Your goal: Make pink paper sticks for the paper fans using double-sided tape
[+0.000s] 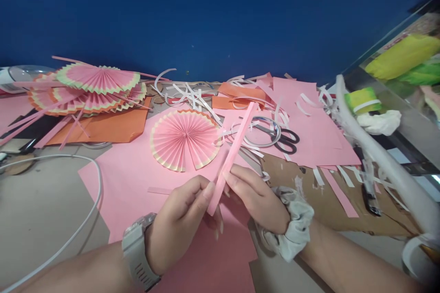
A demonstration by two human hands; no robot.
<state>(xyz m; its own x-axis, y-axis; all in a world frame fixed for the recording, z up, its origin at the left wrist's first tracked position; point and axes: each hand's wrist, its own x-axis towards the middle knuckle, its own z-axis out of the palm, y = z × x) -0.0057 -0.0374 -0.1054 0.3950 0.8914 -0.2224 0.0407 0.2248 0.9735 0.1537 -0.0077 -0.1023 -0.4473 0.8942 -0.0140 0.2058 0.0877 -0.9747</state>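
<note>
L hand (pixel 180 219) pinching near end of folded pink strip (pixel 231 158) | R hand (pixel 256 199) fingers together on its right side | strip centre, angled far-right, near paper fan (pixel 184 139), scissors (pixel 282 139)

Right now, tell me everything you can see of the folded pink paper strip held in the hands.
The folded pink paper strip is long, narrow and flat, and looks like paper pleated into a tight stack. It slants from its lower end between the hands up and to the right, its top end above the pink sheets near the scissors. The left hand pinches the lower end with thumb and fingers; the right hand grips it from the other side. Behind it lies an opened pink pleated rosette.
</note>
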